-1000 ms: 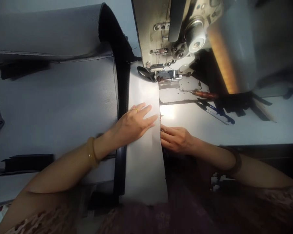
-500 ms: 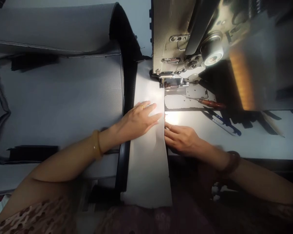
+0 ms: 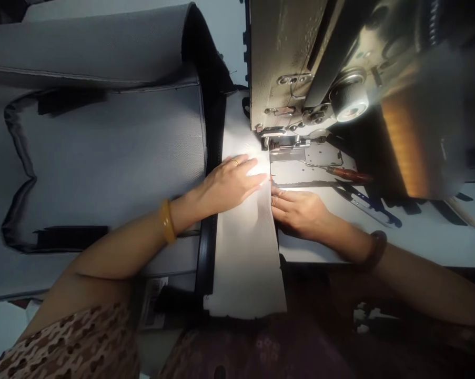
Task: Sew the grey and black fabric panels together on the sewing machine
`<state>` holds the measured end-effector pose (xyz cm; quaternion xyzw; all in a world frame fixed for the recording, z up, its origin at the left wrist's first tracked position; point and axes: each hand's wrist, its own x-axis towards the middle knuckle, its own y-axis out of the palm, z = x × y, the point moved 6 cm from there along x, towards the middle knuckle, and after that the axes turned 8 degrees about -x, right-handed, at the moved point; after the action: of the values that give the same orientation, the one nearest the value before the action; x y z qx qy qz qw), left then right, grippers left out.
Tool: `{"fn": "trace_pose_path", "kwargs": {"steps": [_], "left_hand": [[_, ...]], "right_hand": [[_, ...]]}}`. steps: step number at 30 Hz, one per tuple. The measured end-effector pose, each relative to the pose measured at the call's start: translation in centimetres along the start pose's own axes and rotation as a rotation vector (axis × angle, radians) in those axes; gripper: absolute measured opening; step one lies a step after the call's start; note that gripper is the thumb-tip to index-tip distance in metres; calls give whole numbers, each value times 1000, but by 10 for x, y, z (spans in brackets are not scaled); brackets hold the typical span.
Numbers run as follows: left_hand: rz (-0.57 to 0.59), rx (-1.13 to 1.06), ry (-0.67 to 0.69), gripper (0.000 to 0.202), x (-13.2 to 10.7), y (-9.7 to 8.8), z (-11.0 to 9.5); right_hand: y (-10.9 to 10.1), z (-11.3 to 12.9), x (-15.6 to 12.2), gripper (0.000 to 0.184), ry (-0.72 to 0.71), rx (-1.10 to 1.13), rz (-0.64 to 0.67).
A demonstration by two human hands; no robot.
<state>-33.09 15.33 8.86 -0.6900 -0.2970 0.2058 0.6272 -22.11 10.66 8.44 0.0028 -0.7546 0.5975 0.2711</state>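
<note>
My left hand (image 3: 231, 184), with a ring on one finger, lies flat with spread fingers on a light grey fabric strip (image 3: 247, 263). My right hand (image 3: 300, 210) is at the strip's right edge, its fingers closed on that edge; the thumb is hidden. The strip runs up beneath the presser foot (image 3: 266, 142) of a sewing machine (image 3: 288, 58). A black band (image 3: 206, 258) borders the strip on its left and joins it to a large grey fabric piece (image 3: 122, 158).
Right of the strip, on the white table (image 3: 430, 242), lie a tool with a wooden handle (image 3: 350, 175), blue-handled scissors (image 3: 373, 205) and several dark scraps. A rolled grey panel (image 3: 103, 47) lies at the upper left. The machine head fills the upper right.
The strip has moved up toward the presser foot, and both my hands have travelled with it. The whole view has shifted slightly.
</note>
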Motion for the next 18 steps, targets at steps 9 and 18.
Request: {"fn": "trace_pose_path", "kwargs": {"steps": [9, 18], "left_hand": [[26, 28, -5, 34, 14, -2, 15], [-76, 51, 213, 29, 9, -5, 1]], "right_hand": [[11, -17, 6, 31, 21, -16, 63], [9, -12, 6, 30, -32, -114, 27]]}}
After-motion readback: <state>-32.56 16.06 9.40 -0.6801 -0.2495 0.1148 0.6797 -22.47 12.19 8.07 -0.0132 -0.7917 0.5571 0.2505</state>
